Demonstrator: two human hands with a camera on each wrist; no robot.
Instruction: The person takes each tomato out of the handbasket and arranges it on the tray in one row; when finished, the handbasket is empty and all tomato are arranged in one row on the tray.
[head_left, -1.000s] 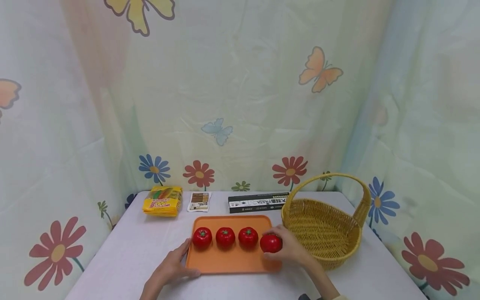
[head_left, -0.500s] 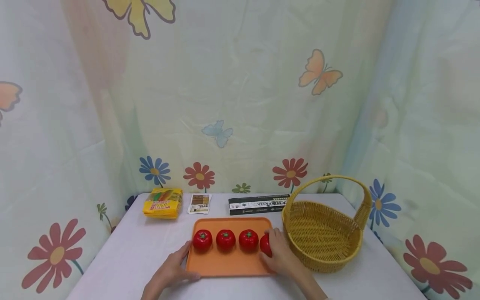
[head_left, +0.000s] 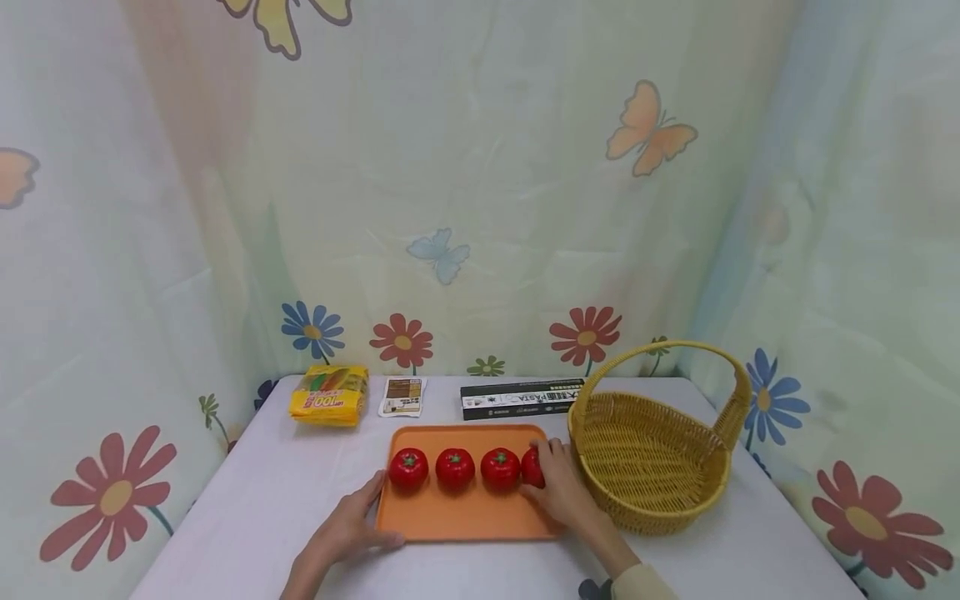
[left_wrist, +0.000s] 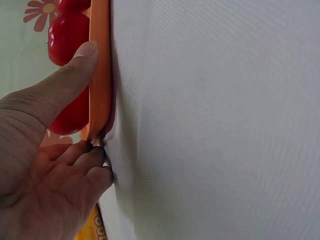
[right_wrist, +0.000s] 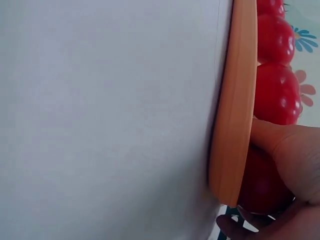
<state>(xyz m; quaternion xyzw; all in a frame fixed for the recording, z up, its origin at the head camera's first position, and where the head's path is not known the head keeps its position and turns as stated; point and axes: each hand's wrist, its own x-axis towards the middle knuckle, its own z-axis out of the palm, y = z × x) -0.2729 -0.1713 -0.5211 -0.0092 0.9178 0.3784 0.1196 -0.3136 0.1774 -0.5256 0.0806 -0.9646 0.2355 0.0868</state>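
An orange tray lies on the white-covered table. Three red tomatoes stand on it in a row: the left tomato, the middle tomato and the right-hand tomato. At the row's right end my right hand grips a fourth tomato, its thumb in front and fingers behind; the palm hides much of it. That tomato sits within the tray's wall in the right wrist view. My left hand holds the tray's left front corner, thumb against the front wall, fingers at the side.
A yellow wicker basket with a tall handle stands right of the tray, close to my right hand. Behind the tray lie a yellow packet, a small white-and-brown sachet and a black-and-white pasta box. Patterned curtains enclose the table.
My right hand has brought the fourth tomato a little to the left, from the tray's right edge up close to the third tomato. My left hand stays at the tray's corner.
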